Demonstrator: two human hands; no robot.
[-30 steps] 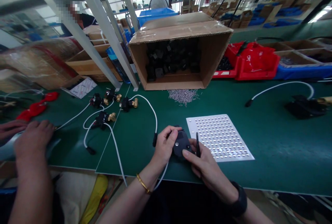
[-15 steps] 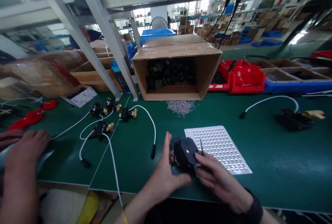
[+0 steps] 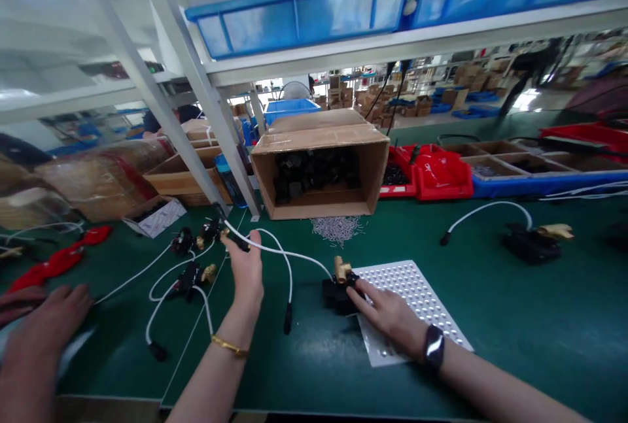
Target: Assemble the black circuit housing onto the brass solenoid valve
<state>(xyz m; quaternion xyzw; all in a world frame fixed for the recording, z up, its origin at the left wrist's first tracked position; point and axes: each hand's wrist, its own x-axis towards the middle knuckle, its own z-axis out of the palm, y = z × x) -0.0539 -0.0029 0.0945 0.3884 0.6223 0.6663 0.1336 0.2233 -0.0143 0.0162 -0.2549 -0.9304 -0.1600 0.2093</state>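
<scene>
My right hand [image 3: 392, 321] holds a black unit [image 3: 338, 297] from its right side. The unit's brass fitting [image 3: 342, 269] points up, and its white cable [image 3: 289, 253] runs left past my left hand. The unit rests by the left edge of a sheet with rows of silver dots [image 3: 417, 286]. My left hand [image 3: 245, 272] reaches up at the left, fingers apart, beside a black part [image 3: 239, 240] that its fingertips partly cover. Other black units with brass fittings [image 3: 189, 276] and white cables lie left of it.
An open cardboard box [image 3: 318, 210] of black parts stands behind a pile of small screws [image 3: 338, 230]. Red bins [image 3: 441, 178] are right of it. Another cabled unit [image 3: 532, 243] lies at the right. Another person's hands [image 3: 53, 318] work at far left.
The view has tilted up. My left hand has moved from the black unit to the upper left, fingers spread. The unit has been turned, brass fitting up, and its white cable now stretches left.
</scene>
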